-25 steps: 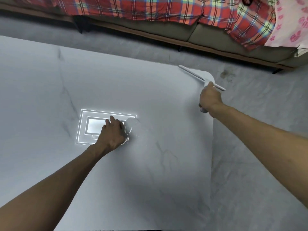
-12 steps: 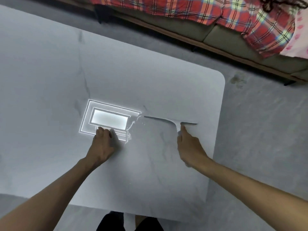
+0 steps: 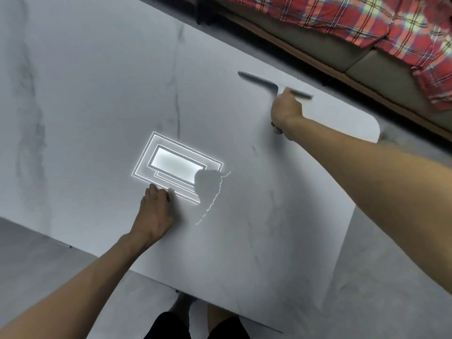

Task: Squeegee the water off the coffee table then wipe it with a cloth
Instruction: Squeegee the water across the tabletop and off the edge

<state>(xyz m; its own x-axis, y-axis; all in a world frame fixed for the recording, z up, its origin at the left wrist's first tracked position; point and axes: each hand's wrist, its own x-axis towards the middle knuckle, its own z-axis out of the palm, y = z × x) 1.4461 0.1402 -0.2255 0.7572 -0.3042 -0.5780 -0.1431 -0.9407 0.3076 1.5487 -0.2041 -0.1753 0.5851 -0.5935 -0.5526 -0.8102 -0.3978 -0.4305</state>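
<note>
The coffee table [image 3: 97,94] has a glossy white marble-look top with grey veins. My right hand [image 3: 285,113] grips the handle of a squeegee [image 3: 259,81], whose long blade lies across the far right part of the top, blurred by motion. My left hand [image 3: 155,211] rests on the table near the front edge, fingers flat on the surface. A patch of water [image 3: 208,184] with a thin trail shows just right of that hand, inside the bright reflection of a ceiling lamp [image 3: 171,165]. No cloth is in view.
A sofa [image 3: 367,57] with a red plaid blanket [image 3: 367,18] runs along the far side, close to the table's far edge. Grey floor [image 3: 391,289] lies to the right and front. My legs [image 3: 195,324] stand at the table's near edge.
My right hand has carried the squeegee from the middle of the table away toward the far right part. My left hand stays pressed by the lamp reflection. The view has shifted.
</note>
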